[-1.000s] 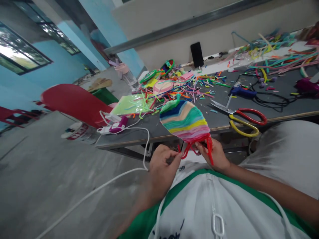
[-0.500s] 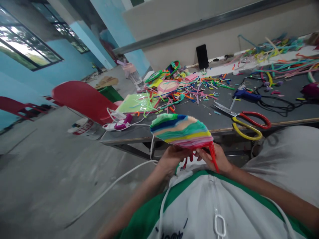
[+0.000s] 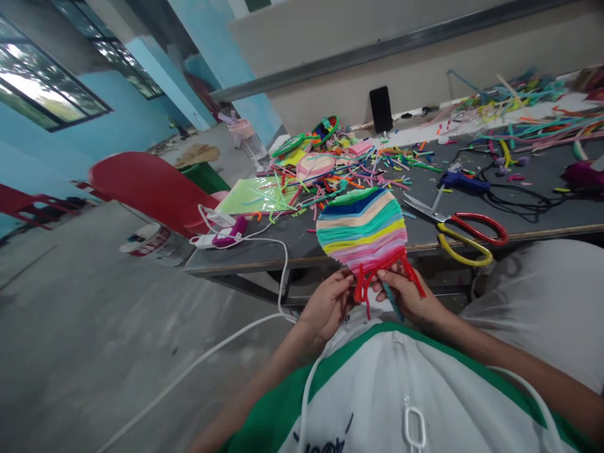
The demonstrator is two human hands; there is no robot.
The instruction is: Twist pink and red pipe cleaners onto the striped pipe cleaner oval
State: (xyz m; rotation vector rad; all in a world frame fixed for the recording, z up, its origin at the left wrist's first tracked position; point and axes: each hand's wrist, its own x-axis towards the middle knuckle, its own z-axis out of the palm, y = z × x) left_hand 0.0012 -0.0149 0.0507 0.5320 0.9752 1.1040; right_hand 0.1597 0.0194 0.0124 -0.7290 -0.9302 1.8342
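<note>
A rounded, striped piece made of pipe cleaners (image 3: 362,226) is held up in front of my lap. Its bands run from green and blue through peach, teal, yellow and pink to red, with loose red ends hanging at the bottom. My left hand (image 3: 330,303) pinches its lower left edge beside the red ends. The lower right edge is gripped between thumb and fingers of my right hand (image 3: 408,294). A teal strip (image 3: 392,302) hangs below my right thumb; whether it is joined to the piece I cannot tell.
On the grey table (image 3: 207,259), scissors (image 3: 453,228) jut over the front edge, near a blue glue gun (image 3: 465,182). Cut pipe-cleaner bits (image 3: 368,170) lie heaped behind. A phone (image 3: 380,109) leans on the wall. A white cable (image 3: 198,368) and red chair (image 3: 136,189) are left.
The striped piece has tilted up to show more of its face, and its loose red ends now hang in view. Both hands have shifted slightly, still holding its lower edge.
</note>
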